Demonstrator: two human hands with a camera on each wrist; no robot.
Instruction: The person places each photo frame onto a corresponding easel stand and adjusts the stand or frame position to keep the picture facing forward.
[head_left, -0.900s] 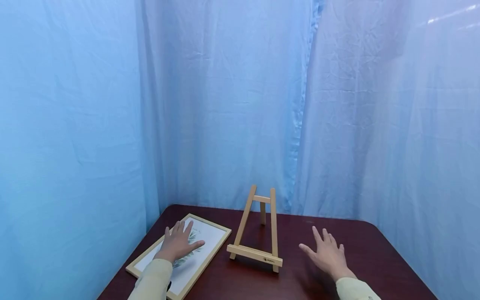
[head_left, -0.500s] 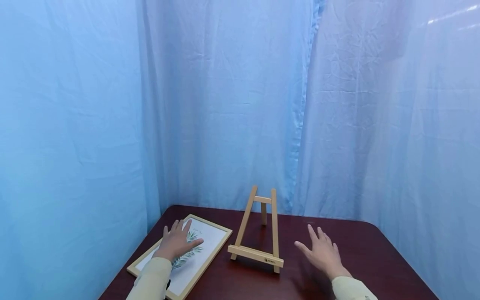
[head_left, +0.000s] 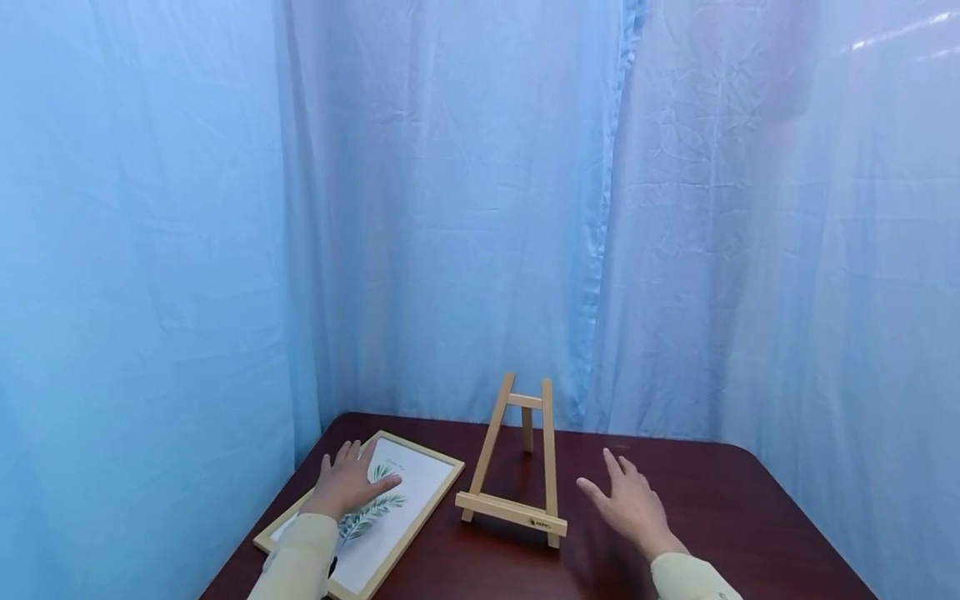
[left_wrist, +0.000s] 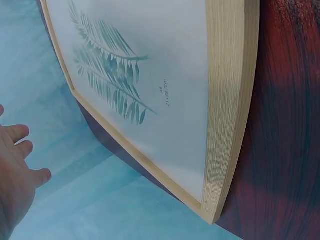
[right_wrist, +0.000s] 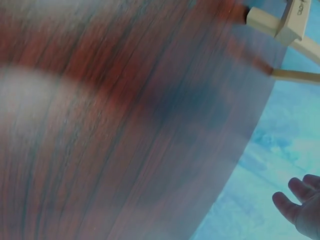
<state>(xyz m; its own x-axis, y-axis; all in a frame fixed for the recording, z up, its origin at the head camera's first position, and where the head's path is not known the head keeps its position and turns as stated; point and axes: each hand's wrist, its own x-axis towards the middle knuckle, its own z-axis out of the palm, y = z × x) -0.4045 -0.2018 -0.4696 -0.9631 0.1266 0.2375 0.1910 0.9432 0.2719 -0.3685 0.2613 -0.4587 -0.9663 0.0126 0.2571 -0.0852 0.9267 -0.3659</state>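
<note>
A picture frame [head_left: 426,510] with a pale wooden border lies flat at the left of the table, showing green palm leaves on white. My left hand [head_left: 347,485] hovers over its left part, fingers spread and holding nothing. The left wrist view shows that hand [left_wrist: 17,175] apart from the frame's border [left_wrist: 227,100]. In the middle stands a small wooden easel [head_left: 510,507], upright, with a ledge across its front. To the right of the easel is my right hand [head_left: 632,507], above the table with fingers extended and nothing in its grasp.
The dark red wooden table [head_left: 720,517] has rounded far corners. Light blue curtains [head_left: 465,208] hang behind it and along both sides. In the right wrist view, the easel's foot [right_wrist: 262,21] stands near the upper right.
My right hand has moved left, closer to the easel. The left hand has drifted slightly left over the picture frame. Easel and picture frame stay in place.
</note>
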